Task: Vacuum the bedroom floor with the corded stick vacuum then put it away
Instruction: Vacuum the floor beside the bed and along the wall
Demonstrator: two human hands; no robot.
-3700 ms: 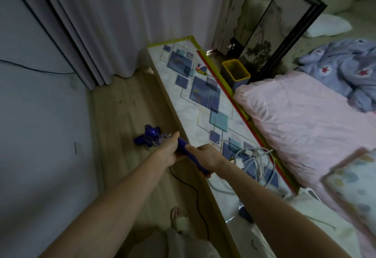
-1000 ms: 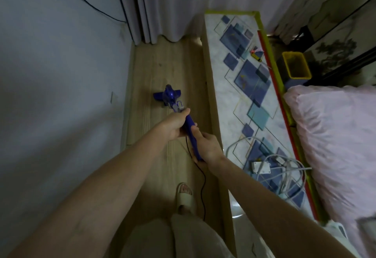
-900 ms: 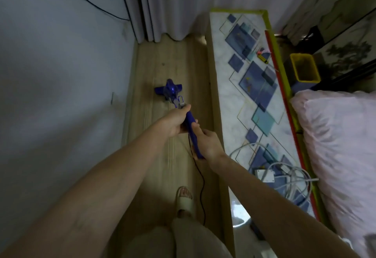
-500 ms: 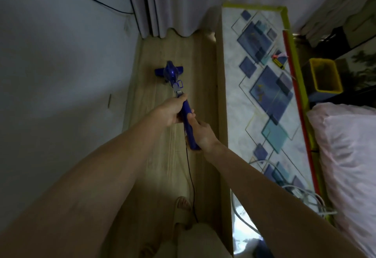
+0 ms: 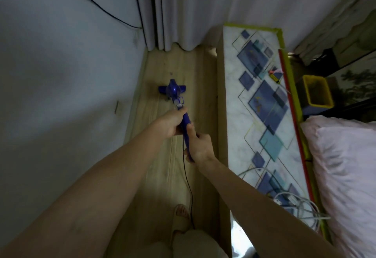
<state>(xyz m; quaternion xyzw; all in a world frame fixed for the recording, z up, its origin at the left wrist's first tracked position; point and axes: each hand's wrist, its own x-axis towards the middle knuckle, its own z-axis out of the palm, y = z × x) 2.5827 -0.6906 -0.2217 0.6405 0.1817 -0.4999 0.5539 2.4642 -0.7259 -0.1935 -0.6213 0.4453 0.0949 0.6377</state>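
A grey wall (image 5: 61,78) fills the left side, with a thin black wire (image 5: 97,5) running across it to the pale curtain (image 5: 183,9) in the corner. Beside the wall runs a strip of wooden floor (image 5: 162,186), where the blue vacuum (image 5: 173,91) stands with its head flat on the boards near the curtain. The left hand (image 5: 172,123) has a closed grip high on the vacuum's handle; the right hand (image 5: 200,146) grips the handle's lower end, fingers wrapped round it. A black cord (image 5: 188,186) hangs from the handle past a slippered foot (image 5: 181,217). To the right stands a long desk (image 5: 236,115) with a blue-patterned top, white cables (image 5: 301,205) on its near end, then a yellow bin (image 5: 317,93) and pink bedding (image 5: 345,176).
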